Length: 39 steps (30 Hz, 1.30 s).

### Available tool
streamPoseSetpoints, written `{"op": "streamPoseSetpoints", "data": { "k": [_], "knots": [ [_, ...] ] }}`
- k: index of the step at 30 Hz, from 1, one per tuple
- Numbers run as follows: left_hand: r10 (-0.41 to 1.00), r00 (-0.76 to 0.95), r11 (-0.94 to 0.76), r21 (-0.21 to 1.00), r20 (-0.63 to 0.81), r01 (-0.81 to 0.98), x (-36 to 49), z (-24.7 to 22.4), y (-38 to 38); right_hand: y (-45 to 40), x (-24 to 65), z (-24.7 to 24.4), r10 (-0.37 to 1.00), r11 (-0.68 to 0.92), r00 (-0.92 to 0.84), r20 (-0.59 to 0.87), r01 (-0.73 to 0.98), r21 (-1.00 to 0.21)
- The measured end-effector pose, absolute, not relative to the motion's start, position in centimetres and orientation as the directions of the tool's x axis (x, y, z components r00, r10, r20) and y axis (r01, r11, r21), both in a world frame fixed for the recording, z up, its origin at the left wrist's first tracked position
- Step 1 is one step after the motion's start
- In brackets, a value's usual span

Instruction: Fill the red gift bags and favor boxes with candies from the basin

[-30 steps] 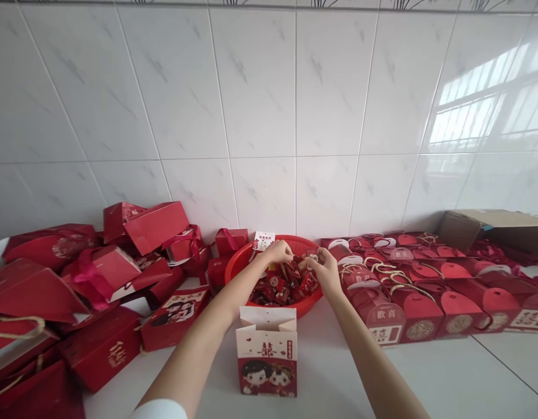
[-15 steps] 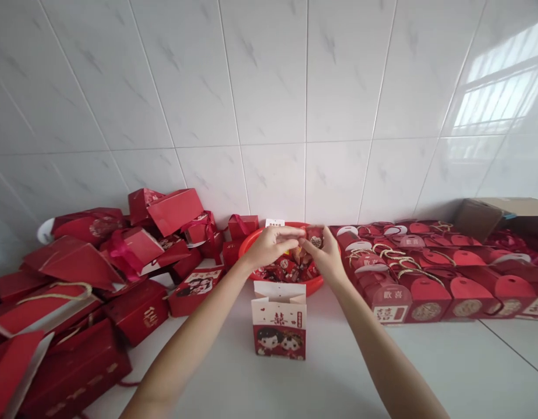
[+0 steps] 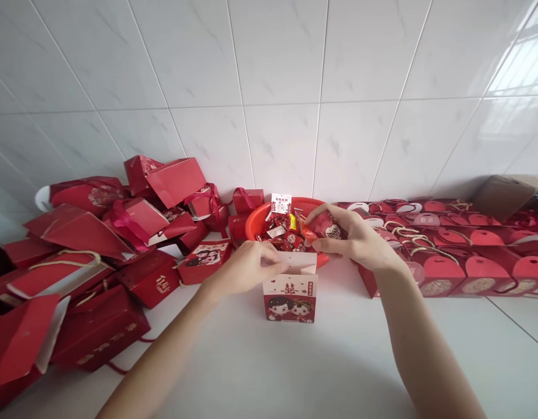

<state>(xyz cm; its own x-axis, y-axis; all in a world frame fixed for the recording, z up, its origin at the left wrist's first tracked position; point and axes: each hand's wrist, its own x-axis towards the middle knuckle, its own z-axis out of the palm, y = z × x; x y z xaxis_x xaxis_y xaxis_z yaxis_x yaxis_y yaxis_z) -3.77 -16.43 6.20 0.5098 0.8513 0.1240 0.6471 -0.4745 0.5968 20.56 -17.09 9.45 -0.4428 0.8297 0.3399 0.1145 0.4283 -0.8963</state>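
A small white-and-red gift box point(image 3: 290, 299) with two cartoon figures stands upright on the white surface, its top open. My left hand point(image 3: 251, 265) is closed at the box's upper left rim, thumb and fingers together on the edge of the opening; the fingertips are partly hidden. In my right hand point(image 3: 358, 238) is a shiny red candy packet point(image 3: 328, 226) with a pale print, held between thumb and fingers, above the right edge of the red plastic basket point(image 3: 255, 221). Several wrapped candies point(image 3: 280, 230) lie in this basket behind the box.
A jumbled heap of red gift boxes point(image 3: 138, 279) spreads over the left. On the right, red boxes point(image 3: 474, 279) with rope handles stand in close rows. A cardboard box point(image 3: 498, 201) is at the far right, and a tiled wall point(image 3: 282, 151) rises behind.
My right hand has come up out of the basket and moved right with the red candy packet. My left hand has left the basket and come down to the gift box's rim. The view has tilted down.
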Motion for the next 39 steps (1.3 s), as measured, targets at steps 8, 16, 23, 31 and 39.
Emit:
{"op": "streamPoseSetpoints", "data": {
  "k": [8,16,23,31,39],
  "knots": [
    [0.743,0.663,-0.635,0.408,0.092,0.656,-3.8,7.9,-20.7,-19.3,21.2,11.0,0.708,0.585,-0.586,0.396,0.172,-0.792],
    [0.682,0.714,-0.723,0.292,0.156,0.626,-2.7,7.0,-22.7,-21.8,20.4,11.4,0.651,0.63,-0.713,0.26,0.315,-0.71],
    [0.708,0.694,-0.695,0.305,0.133,0.651,-2.5,7.4,-22.6,-21.5,19.9,10.3,0.574,0.713,-0.788,0.223,0.346,-0.61],
    [0.721,0.676,-0.673,0.383,0.153,0.632,-2.8,7.2,-21.4,-20.3,19.4,10.0,0.621,0.702,-0.762,0.183,0.435,-0.564],
    [0.734,0.658,-0.643,0.481,0.166,0.596,-3.0,6.5,-19.1,-18.7,19.9,9.5,0.701,0.645,-0.672,0.239,0.453,-0.616]
  ]
}}
